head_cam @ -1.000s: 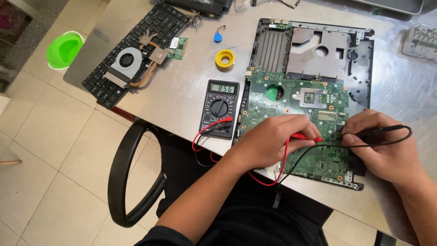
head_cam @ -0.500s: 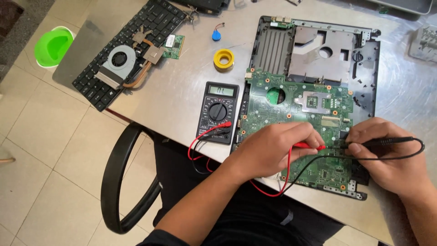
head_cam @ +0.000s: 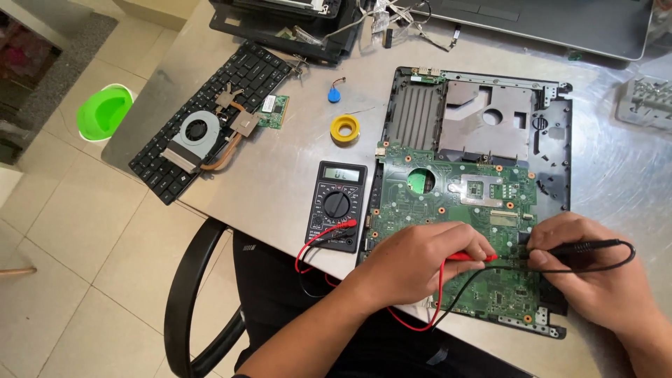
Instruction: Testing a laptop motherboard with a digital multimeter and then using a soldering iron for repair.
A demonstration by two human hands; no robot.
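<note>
Two hands: both rest on the green laptop circuit board [head_cam: 455,196], which lies in a black plastic laptop base shell [head_cam: 553,147] on the grey metal table [head_cam: 280,175].
Left hand [head_cam: 413,262]: fingers pinched around the red-handled test probe [head_cam: 470,257], tip pointing right onto the lower part of the board.
Right hand [head_cam: 595,273]: fingers closed around the black-handled test probe [head_cam: 584,246], tip pointing left, near the red tip.
Leads: a red wire [head_cam: 315,241] and a black wire [head_cam: 630,255] run from the probes; the red one loops back to the meter.
Meter: a black handheld multimeter with a round dial [head_cam: 338,204] lies just left of the board, its display lit.
Nearby: a yellow tape roll [head_cam: 344,128], a small blue coin-shaped cell on a wire [head_cam: 334,94], and a black laptop keyboard [head_cam: 210,119] bearing a grey fan with copper heat pipe [head_cam: 199,136].
Floor: a green plastic bin [head_cam: 103,112] stands beside the table.
</note>
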